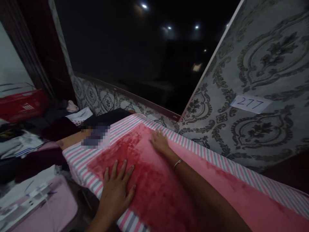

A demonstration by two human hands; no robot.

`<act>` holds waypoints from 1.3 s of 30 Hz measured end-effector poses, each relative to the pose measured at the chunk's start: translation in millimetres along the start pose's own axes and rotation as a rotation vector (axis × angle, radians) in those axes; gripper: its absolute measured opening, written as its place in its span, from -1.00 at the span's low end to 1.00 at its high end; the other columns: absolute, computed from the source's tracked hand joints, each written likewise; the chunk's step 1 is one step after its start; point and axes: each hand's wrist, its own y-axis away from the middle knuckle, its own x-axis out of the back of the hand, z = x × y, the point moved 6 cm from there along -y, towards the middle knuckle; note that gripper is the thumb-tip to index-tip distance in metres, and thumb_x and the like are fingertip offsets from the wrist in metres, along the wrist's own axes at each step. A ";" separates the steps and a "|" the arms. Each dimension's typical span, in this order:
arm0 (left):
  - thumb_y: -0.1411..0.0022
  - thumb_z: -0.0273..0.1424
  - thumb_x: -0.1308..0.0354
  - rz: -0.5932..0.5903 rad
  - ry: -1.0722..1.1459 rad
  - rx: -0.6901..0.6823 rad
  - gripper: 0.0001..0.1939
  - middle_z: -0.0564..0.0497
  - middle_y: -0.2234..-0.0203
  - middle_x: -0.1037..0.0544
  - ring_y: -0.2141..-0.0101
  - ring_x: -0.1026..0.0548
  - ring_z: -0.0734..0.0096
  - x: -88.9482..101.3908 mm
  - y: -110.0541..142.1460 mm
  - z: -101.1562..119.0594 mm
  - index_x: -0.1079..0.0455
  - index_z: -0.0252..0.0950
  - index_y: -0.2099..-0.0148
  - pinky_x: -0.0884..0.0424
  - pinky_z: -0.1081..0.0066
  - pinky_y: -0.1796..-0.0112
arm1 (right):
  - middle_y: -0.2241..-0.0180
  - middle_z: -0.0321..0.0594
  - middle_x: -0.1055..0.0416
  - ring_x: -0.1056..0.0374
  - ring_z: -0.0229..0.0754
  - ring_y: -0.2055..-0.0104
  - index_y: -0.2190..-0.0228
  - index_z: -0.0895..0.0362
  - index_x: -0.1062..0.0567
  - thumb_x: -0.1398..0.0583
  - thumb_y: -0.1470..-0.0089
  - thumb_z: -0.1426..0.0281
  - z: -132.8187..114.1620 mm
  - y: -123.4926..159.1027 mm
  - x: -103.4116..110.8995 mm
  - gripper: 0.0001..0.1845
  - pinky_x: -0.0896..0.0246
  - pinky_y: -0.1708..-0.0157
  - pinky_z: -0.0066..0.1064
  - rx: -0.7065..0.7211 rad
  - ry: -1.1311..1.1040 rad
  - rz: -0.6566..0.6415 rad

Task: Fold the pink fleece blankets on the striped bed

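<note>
A pink and red plush cloth (154, 180), its nap in lighter and darker patches, lies spread over a striped pink, grey and white cover (193, 146). My left hand (117, 190) rests flat on the near edge of the plush cloth, fingers spread. Farther off, my right hand (159, 141) touches the cloth by its far border, slightly blurred, with the fingers stretched out and a bracelet (178, 163) on the wrist. Neither hand holds anything.
Behind the cover, a large dark screen (135, 58) hangs on patterned wallpaper, beside a paper (251, 103) marked 277. At left are heaped clothes (26, 143), a red bag (24, 104) and a pink seat (55, 206) with a white power strip (31, 203). A pixelated patch hides one spot.
</note>
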 end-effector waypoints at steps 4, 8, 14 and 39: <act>-0.25 -0.24 -0.12 0.011 0.004 -0.001 -0.43 -0.10 -0.32 -0.30 -0.31 -0.14 -0.29 -2.7 2.5 -1.7 -0.35 -0.07 -0.30 -0.07 -0.29 -0.17 | -0.46 -0.37 0.28 0.37 0.05 -0.48 -0.40 -0.17 0.03 0.06 -0.36 -0.01 -75.6 10.9 -22.5 -0.32 0.37 -0.39 0.05 0.530 -0.041 -0.016; -0.24 -0.24 -0.12 0.036 -0.002 -0.009 -0.41 -0.07 -0.33 -0.29 -0.31 -0.13 -0.27 -4.7 4.8 -2.1 -0.32 -0.04 -0.32 -0.06 -0.27 -0.18 | -0.46 -0.32 0.24 0.37 -0.03 -0.49 -0.40 -0.10 -0.01 0.11 -0.38 0.00 -69.7 -17.5 -28.6 -0.34 0.42 -0.40 0.03 0.439 -0.017 -0.059; -0.26 -0.22 -0.12 0.065 0.005 -0.010 -0.39 -0.07 -0.36 -0.23 -0.31 -0.15 -0.25 -3.0 8.3 -0.7 -0.26 -0.03 -0.35 -0.10 -0.25 -0.17 | -0.47 -0.24 0.28 0.36 0.06 -0.48 -0.41 -0.06 0.02 0.15 -0.40 0.08 -29.6 -51.5 -13.3 -0.36 0.33 -0.36 0.14 0.043 -0.022 -0.073; -0.25 -0.16 -0.11 -0.052 -0.017 0.160 -0.43 -0.19 -0.29 -0.33 -0.31 -0.11 -0.36 -0.4 -15.7 -59.5 -0.38 -0.15 -0.28 -0.05 -0.31 -0.17 | -0.46 -0.07 0.25 0.30 0.16 -0.47 -0.42 0.02 0.08 0.16 -0.40 0.11 -14.1 -70.2 -9.8 -0.34 0.28 -0.33 0.22 -0.031 -0.012 0.000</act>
